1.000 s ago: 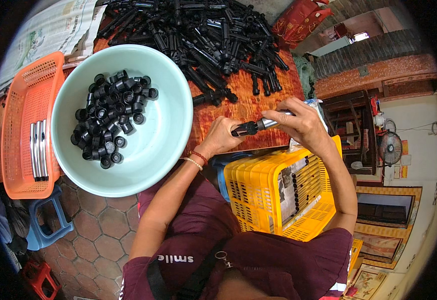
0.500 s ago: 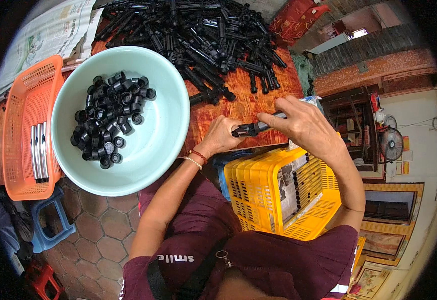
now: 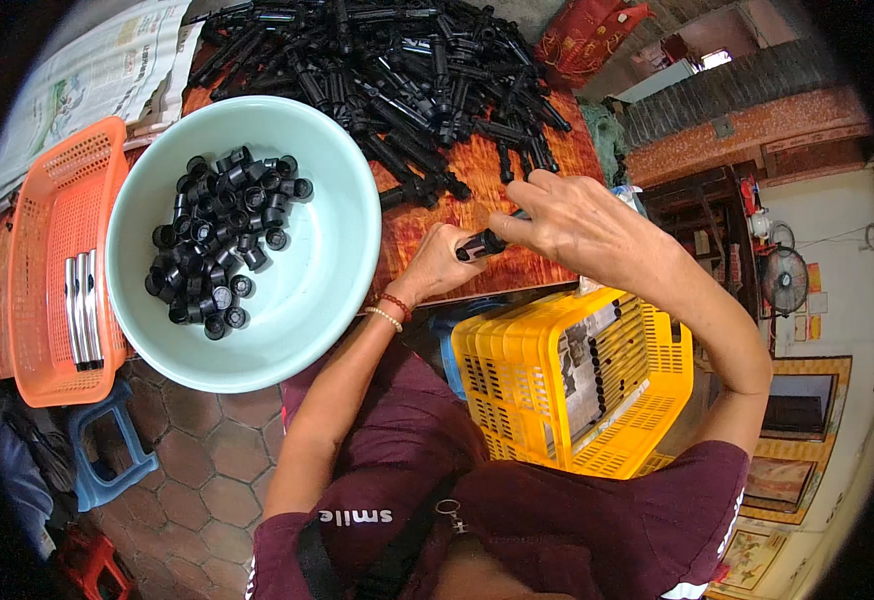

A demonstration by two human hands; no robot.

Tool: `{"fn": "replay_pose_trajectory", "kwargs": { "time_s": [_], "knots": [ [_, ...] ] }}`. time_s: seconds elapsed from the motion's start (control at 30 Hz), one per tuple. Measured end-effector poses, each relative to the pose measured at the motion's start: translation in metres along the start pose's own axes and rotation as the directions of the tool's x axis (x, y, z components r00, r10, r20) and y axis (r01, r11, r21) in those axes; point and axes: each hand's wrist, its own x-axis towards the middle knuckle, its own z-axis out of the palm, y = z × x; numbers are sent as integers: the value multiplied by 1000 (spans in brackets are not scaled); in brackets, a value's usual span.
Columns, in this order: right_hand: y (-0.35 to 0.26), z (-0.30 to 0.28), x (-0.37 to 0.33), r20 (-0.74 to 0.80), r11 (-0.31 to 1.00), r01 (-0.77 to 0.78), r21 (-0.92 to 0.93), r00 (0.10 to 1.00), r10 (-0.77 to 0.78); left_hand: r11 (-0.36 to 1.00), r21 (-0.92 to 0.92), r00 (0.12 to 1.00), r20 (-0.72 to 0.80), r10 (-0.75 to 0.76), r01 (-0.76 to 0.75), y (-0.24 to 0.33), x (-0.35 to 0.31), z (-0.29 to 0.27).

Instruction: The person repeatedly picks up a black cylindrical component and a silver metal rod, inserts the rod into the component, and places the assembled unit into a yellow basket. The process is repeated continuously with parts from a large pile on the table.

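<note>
My left hand [image 3: 439,262], with beaded bracelets at its wrist, is wrapped round a dark black tube [image 3: 483,245] in front of the wooden table's near edge. My right hand [image 3: 582,220] closes on the other end of the same tube, its fingers bent over it and hiding that end. Beyond both hands a big heap of black tubular parts [image 3: 397,90] covers the table. To the left of my left hand stands a pale green basin [image 3: 327,300], holding many short black caps [image 3: 219,235].
An orange basket [image 3: 32,330] with several silver tubes [image 3: 84,310] stands left of the basin. Below my right hand, a yellow crate [image 3: 507,390] holds rows of tubes and newspaper. A blue stool [image 3: 107,490] is at lower left. Newspapers [image 3: 97,100] lie at far left.
My right hand has shifted left and slightly up along the tube, rolling over it, and its elbow has swung outward. My left hand keeps its hold, nearly still.
</note>
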Motion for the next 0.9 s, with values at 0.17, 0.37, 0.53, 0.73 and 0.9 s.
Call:
{"fn": "replay_pose_trajectory", "kwargs": {
  "time_s": [0.17,0.37,0.53,0.73,0.9],
  "knots": [
    [3,8,0,61,1000,1,-5,998,-1,1000,-25,1000,-5,-16,16,-3,0,4],
    [2,9,3,-59,1000,0,-7,998,0,1000,2,1000,-30,2,-2,-4,0,2],
    [0,13,2,-85,1000,-29,9,996,30,999,11,997,-62,41,-41,-2,-1,4],
    [-2,16,5,-98,998,-53,41,994,57,995,19,989,-113,100,-99,-11,-1,10],
    [-2,12,7,-144,990,-46,132,987,65,994,33,982,-153,108,-104,-6,0,11]
  ]
}}
